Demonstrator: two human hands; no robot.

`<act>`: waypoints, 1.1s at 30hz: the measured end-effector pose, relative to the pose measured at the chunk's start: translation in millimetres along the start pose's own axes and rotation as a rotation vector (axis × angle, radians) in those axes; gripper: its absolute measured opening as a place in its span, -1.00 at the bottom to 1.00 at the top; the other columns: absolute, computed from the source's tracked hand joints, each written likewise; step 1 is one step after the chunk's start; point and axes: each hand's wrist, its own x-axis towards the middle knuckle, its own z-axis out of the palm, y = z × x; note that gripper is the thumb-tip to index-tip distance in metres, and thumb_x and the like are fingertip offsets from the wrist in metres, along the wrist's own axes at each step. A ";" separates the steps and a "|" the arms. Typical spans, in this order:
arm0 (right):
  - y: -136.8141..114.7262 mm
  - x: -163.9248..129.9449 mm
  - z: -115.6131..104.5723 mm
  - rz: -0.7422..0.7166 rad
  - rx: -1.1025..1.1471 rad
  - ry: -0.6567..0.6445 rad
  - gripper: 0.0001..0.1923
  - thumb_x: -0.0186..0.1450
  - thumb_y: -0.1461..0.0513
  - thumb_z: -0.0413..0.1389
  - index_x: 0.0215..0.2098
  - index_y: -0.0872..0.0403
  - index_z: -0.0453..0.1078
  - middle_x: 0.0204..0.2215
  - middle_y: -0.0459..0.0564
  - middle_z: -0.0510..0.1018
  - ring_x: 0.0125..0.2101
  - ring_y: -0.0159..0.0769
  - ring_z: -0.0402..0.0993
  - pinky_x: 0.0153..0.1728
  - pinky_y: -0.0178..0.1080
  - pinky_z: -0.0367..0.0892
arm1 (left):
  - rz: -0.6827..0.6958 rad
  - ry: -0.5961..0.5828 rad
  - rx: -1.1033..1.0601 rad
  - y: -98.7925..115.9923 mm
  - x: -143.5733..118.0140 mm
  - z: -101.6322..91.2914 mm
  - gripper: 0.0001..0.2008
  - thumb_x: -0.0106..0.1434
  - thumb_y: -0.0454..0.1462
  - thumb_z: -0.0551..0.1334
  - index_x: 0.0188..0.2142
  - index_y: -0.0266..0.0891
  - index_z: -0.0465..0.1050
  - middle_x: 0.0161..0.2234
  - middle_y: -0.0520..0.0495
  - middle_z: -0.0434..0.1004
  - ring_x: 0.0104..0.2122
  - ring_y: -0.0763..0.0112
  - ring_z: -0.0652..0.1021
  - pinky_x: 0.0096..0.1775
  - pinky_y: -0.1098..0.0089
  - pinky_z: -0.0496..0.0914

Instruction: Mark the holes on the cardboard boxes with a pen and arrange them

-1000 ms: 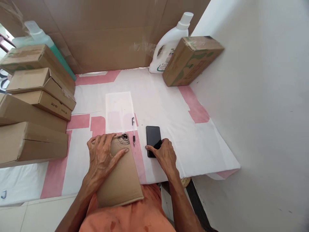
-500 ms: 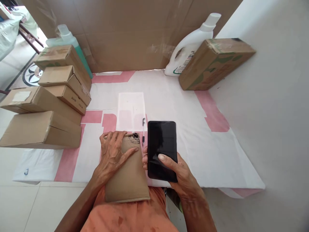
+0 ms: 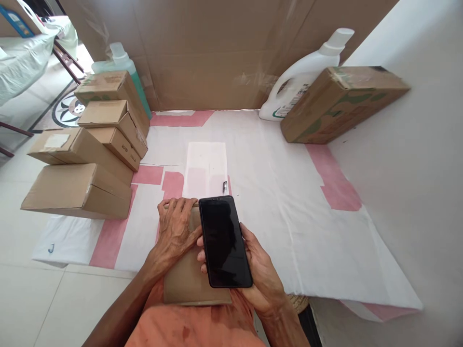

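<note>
My right hand (image 3: pixel 262 272) holds a black smartphone (image 3: pixel 224 241) with its dark screen facing up, fingers curled round its left edge. The phone hangs over the right part of a brown cardboard piece (image 3: pixel 184 282) that reaches from the table edge to my lap. Gripping the far end of that cardboard is my left hand (image 3: pixel 176 224), its fingers bent over the edge and its thumb partly behind the phone. Just beyond the phone a pen (image 3: pixel 224 187) shows only its upper end. A pale sheet of paper (image 3: pixel 206 156) lies behind it on the cloth.
A white and pink cloth (image 3: pixel 275 193) covers the table. Several cardboard boxes (image 3: pixel 58 188) are stacked at the left, before a green liquid bottle (image 3: pixel 139 89). At the back right, a white jug (image 3: pixel 307 77) stands behind a tilted carton (image 3: pixel 325 113). A large cardboard panel (image 3: pixel 202 58) closes the back.
The phone has shifted left and now covers the drawn scribble on the cardboard and most of the pen. My right thumb has left the screen. The view has turned slightly left.
</note>
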 end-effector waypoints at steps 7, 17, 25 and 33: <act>7.8 2.5 -3.6 -0.016 0.064 -0.009 -0.36 0.49 -0.17 -0.07 0.08 0.09 0.60 -0.08 0.21 0.71 -0.24 -0.08 0.71 -0.15 -0.02 0.59 | -0.002 -0.015 -0.021 -3.2 0.8 1.3 -0.62 0.37 -0.17 0.24 0.15 -0.14 0.40 -0.02 -0.16 0.58 -0.01 0.03 0.48 0.14 -0.01 0.18; -34.7 11.7 -82.2 -0.303 -0.687 0.692 -0.28 0.34 -0.39 -0.07 -0.35 0.04 0.46 -0.43 0.04 0.58 -0.40 -0.14 0.51 -0.30 -0.11 0.45 | -0.018 0.017 -0.022 -0.9 1.6 3.2 -0.52 0.38 0.02 0.32 0.17 -0.15 0.40 0.01 -0.16 0.59 0.03 0.02 0.52 0.16 -0.04 0.16; -17.0 26.1 -137.9 -0.257 -1.163 0.944 -0.39 0.41 -0.32 -0.23 -0.50 -0.08 -0.11 -0.61 -0.21 0.08 -0.52 -0.33 0.01 -0.48 -0.24 0.03 | 0.008 0.017 -0.042 -6.4 2.2 10.5 -0.50 0.40 0.07 0.28 0.18 -0.13 0.39 0.01 -0.15 0.56 0.03 0.04 0.49 0.18 -0.05 0.15; -13.1 29.2 -136.6 -0.160 -1.548 1.129 -0.63 0.47 0.01 -0.02 -0.29 0.07 0.43 -0.46 0.10 0.49 -0.42 -0.07 0.39 -0.36 -0.16 0.15 | -0.011 0.030 -0.105 -6.1 4.6 6.6 -0.51 0.40 -0.03 0.32 0.22 -0.16 0.35 0.12 -0.20 0.53 0.14 0.00 0.48 0.22 -0.06 0.20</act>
